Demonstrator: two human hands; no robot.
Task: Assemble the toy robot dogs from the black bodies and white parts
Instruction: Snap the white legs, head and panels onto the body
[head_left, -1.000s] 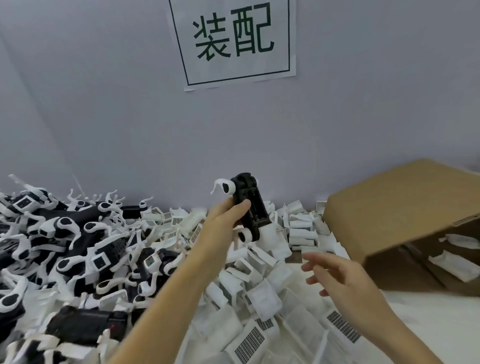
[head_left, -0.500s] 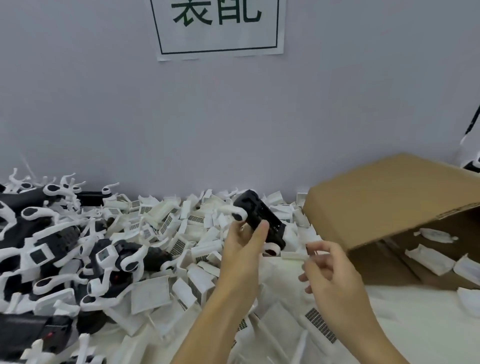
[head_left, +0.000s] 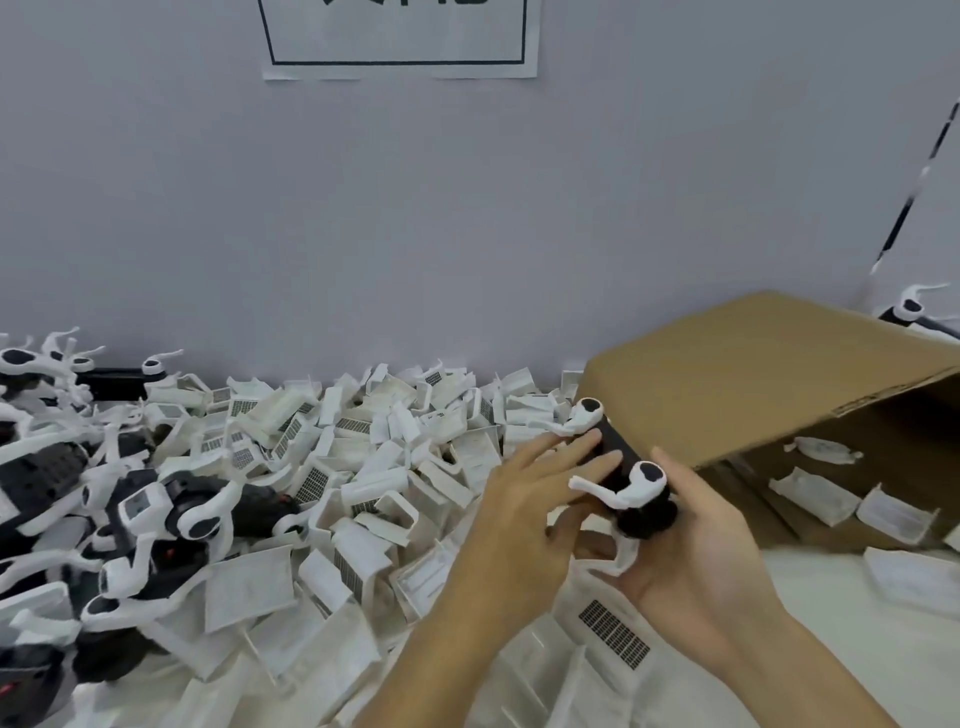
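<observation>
A black robot dog body (head_left: 618, 462) with white legs fitted sits between both my hands, right of centre. My left hand (head_left: 524, 514) grips its near side, fingers laid over the top and thumb underneath. My right hand (head_left: 696, 540) cups its lower end from below, fingers curled round it. A big heap of loose white shell parts (head_left: 363, 467) with grille patches covers the table's middle. Several black bodies with white legs (head_left: 156, 509) lie piled at the left.
A brown cardboard box (head_left: 769, 384) lies on its side at the right, holding several white parts (head_left: 815, 493). A grey wall with a paper sign (head_left: 400, 47) stands close behind. Another dog body (head_left: 909, 312) peeks out behind the box.
The dog body came down and to the right from a raised position. My right hand, empty before, has come up under it and now holds it together with my left.
</observation>
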